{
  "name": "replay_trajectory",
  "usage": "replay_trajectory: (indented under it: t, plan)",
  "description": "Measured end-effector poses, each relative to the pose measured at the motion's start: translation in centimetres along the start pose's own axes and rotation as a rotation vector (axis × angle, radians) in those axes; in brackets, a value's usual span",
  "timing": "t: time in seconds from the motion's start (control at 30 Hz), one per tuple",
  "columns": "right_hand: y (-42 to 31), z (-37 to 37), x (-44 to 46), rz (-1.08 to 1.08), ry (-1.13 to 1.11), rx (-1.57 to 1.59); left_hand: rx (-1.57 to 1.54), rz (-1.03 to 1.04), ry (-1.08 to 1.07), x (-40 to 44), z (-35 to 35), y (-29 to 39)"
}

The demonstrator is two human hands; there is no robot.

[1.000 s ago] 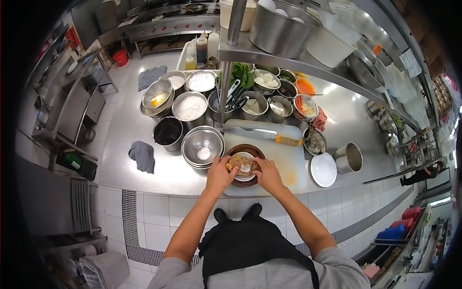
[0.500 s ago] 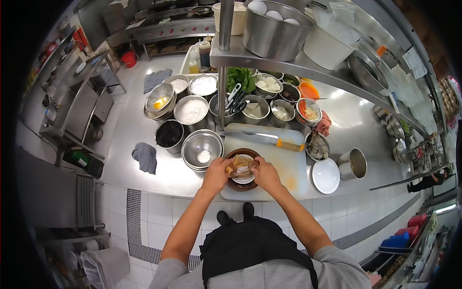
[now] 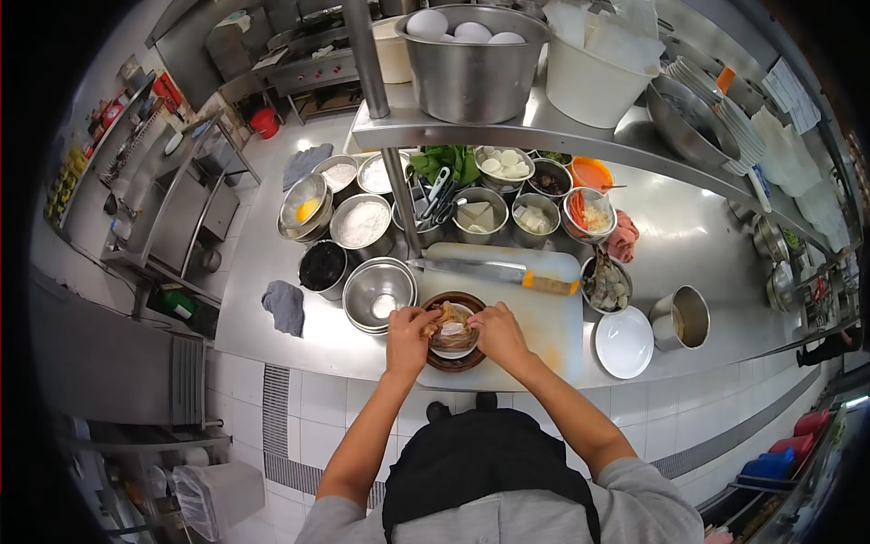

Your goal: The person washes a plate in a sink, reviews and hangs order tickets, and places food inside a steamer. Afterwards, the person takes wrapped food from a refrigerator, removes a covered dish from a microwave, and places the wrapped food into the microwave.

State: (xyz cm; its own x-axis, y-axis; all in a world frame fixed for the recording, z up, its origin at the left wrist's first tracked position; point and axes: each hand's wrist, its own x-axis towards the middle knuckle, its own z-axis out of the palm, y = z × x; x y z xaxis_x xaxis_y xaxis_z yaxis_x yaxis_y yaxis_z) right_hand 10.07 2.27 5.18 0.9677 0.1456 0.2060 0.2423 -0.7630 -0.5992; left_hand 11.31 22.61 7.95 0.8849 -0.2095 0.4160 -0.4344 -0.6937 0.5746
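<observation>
A brown wrinkled food piece [image 3: 452,336] with a pale patch in its middle lies over a small white dish inside a round brown bowl [image 3: 460,364]. The bowl stands on the white cutting board [image 3: 548,326]. At its left side my left hand [image 3: 410,337] pinches the food's edge with closed fingers. My right hand [image 3: 498,332] is at the right rim, fingers closed, touching the food's upper right edge. Behind the bowl, a large knife [image 3: 494,273] with a yellowish handle lies across the board. Nested steel bowls [image 3: 380,295] stand just left of my left hand.
Steel containers of flour [image 3: 362,222], tofu and vegetables line the back. A white plate [image 3: 624,343] and steel pot [image 3: 679,318] stand right; a grey cloth [image 3: 284,307] lies left. Overhead, a metal shelf [image 3: 471,138] carries a pot of eggs [image 3: 474,68]. One person [image 3: 829,347] is far right.
The head view has shifted, bringing the shelf lower and closer. My fingers have moved on the food, its folds have changed shape, and my right hand has drawn slightly outward.
</observation>
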Motion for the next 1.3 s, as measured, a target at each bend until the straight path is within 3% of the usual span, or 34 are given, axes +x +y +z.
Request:
replay_trajectory:
  t: [0.03, 0.1, 0.13, 0.27, 0.33, 0.47, 0.53, 0.67, 0.77, 0.87, 0.93, 1.07, 1.13, 1.27, 1.3]
  plan:
    - [-0.2, -0.2, 0.0, -0.038, 0.017, -0.014, 0.007, 0.000, -0.007, -0.2, -0.1, 0.1]
    - [-0.4, -0.2, -0.1, -0.047, 0.032, -0.004, -0.219, -0.333, 0.011, -0.6, -0.4, 0.1]
    - [-0.7, -0.4, -0.2, -0.058, 0.045, -0.004, -0.212, -0.383, -0.011, -0.9, -0.2, -0.4]
    - [-1.7, -1.0, -0.5, -0.034, 0.094, 0.106, -0.184, -0.384, -0.073, -2.2, 0.7, -0.8]
    - [-1.7, -0.4, -0.6, 0.036, 0.024, 0.334, -0.130, -0.283, -0.024, -2.4, 1.0, -0.9]
    - [-2.1, -0.6, -0.2, -0.043, 0.023, 0.286, -0.163, -0.331, 0.001, -2.2, 1.4, -1.2]
    - [-3.1, -1.8, -0.9, -0.150, 0.200, 0.209, -0.144, -0.376, 0.022, -2.4, 1.4, -1.3]
    - [-1.7, -1.2, -2.4, -0.106, 0.143, 0.131, -0.109, -0.314, 0.094, -2.2, 2.0, -0.6]
    - [-0.6, 0.3, -2.7, -0.191, 0.069, 0.191, -0.086, -0.200, 0.124, -1.9, 1.4, 0.3]
    - [-1.0, 0.8, -2.6, -0.218, 0.097, 0.210, -0.161, -0.246, 0.100, -1.6, 0.8, 0.9]
    - [-1.7, 0.7, -2.4, -0.271, 0.133, 0.157, -0.138, -0.213, -0.072, -2.1, 0.3, 1.3]
    - [-2.9, 0.8, -2.2, -0.279, 0.107, 0.248, -0.189, -0.215, -0.069, -2.3, 0.9, 1.6]
    - [-3.7, 0.5, -2.0, -0.106, 0.083, 0.363, -0.290, -0.211, -0.056, -2.4, 0.8, 1.7]
    - [-5.0, 0.1, -1.2, -0.130, 0.168, 0.405, -0.397, -0.176, -0.067, -2.2, 0.4, 2.6]
    - [-5.1, 0.1, -1.1, -0.114, 0.105, 0.426, -0.408, -0.213, -0.145, -2.3, 0.1, 2.9]
